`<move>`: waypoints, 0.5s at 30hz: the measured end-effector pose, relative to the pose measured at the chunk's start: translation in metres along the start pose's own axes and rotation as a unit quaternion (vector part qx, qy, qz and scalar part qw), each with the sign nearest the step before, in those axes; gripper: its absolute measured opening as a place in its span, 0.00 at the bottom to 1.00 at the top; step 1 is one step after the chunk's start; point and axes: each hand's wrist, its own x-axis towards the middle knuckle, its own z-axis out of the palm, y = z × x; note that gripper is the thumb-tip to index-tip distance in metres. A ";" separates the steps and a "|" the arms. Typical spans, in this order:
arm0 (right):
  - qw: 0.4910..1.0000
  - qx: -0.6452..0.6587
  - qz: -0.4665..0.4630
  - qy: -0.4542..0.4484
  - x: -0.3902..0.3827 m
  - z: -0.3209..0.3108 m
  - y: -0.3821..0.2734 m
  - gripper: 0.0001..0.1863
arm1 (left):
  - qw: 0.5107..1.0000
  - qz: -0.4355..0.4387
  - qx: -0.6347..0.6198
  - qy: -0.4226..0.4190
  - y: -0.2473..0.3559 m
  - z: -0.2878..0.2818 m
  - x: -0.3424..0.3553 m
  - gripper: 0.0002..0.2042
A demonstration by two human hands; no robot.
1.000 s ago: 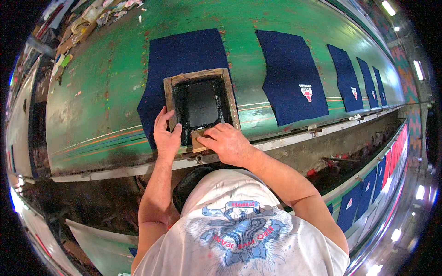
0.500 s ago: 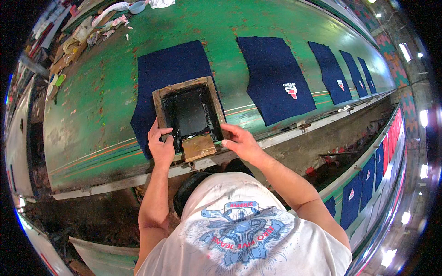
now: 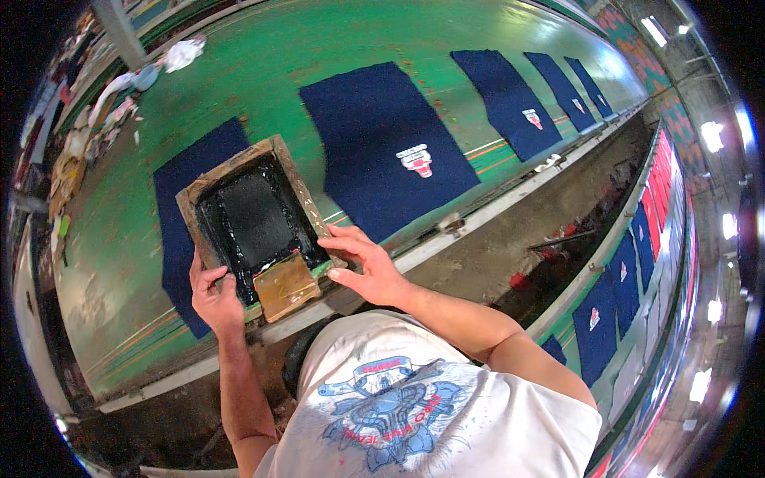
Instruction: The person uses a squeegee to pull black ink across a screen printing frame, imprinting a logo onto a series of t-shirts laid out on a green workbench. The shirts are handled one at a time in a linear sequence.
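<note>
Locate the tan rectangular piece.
Head view, left of centre: the tan piece sits at the near end of the wooden frame, between left hand and right hand.

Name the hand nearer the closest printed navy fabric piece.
Right. The right hand grips the right side of the wooden frame, just beside that fabric piece; the left hand grips the frame's left side, farther away.

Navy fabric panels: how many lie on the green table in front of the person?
5: one panel, partly covered by the wooden-framed screen; a second panel to its right; then a third, a fourth and a fifth, farther right.
</note>
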 end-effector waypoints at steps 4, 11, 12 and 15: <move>1.000 0.013 -0.007 0.015 -0.008 -0.094 0.012 0.29 | 0.999 0.030 0.016 -0.026 0.021 0.095 -0.011 0.10; 0.997 -0.018 0.021 0.072 -0.037 -0.258 0.042 0.23 | 0.999 0.017 -0.032 -0.016 0.040 0.276 -0.049 0.09; 0.997 -0.011 0.024 0.076 -0.041 -0.274 0.046 0.23 | 0.999 0.024 -0.020 -0.018 0.041 0.294 -0.053 0.08; 0.996 -0.001 0.037 0.079 -0.045 -0.311 0.057 0.23 | 1.000 -0.003 -0.015 -0.005 0.047 0.337 -0.068 0.07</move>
